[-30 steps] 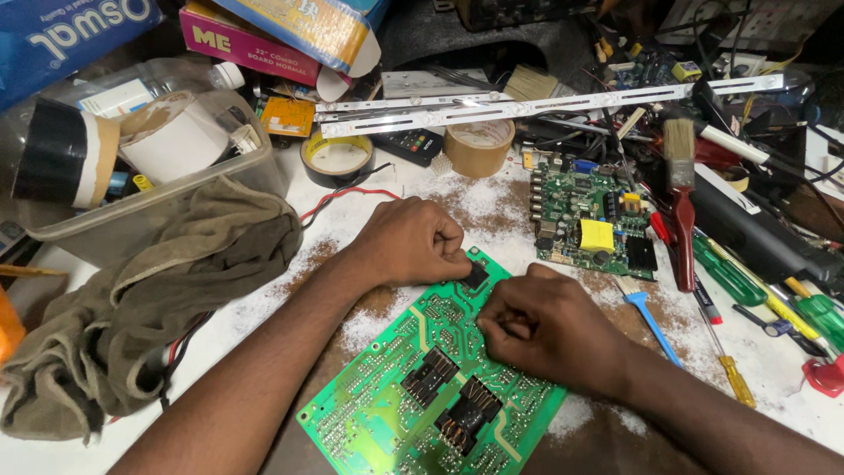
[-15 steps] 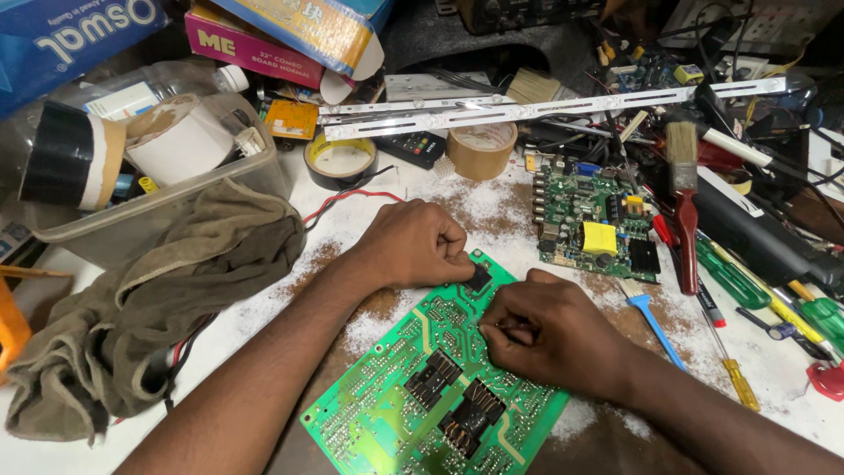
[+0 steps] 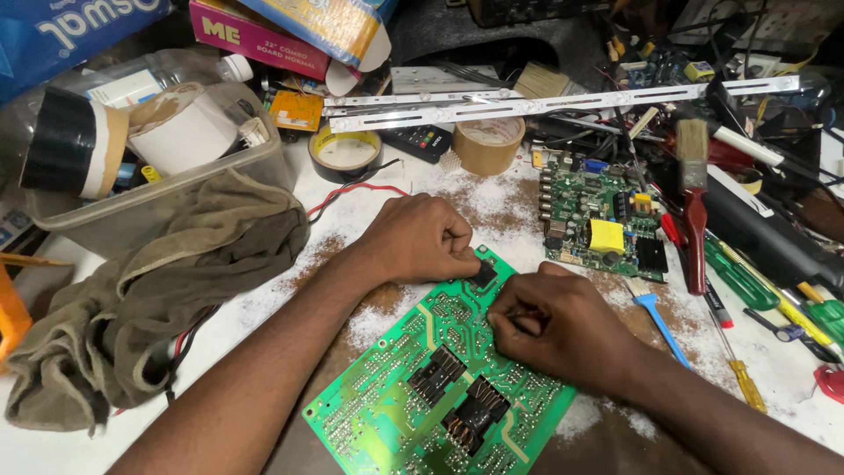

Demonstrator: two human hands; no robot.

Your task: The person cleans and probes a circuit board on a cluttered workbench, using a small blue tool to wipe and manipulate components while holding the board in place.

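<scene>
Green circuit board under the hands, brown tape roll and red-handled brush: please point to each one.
green circuit board (image 3: 413, 413): head view, its bare lower-left part.
brown tape roll (image 3: 489, 145): head view, its outer wall.
red-handled brush (image 3: 695, 237): head view, its red handle.

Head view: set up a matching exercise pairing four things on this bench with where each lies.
Things:
1. large green circuit board
2. grey-brown cloth
3. paintbrush with red handle
4. roll of brown tape

Places:
A. draped beside the clear plastic tub
B. under both hands, left hand and right hand
C. below the long white strips
D. right of the small green board

Pairs: 1-B, 2-A, 3-D, 4-C
</scene>
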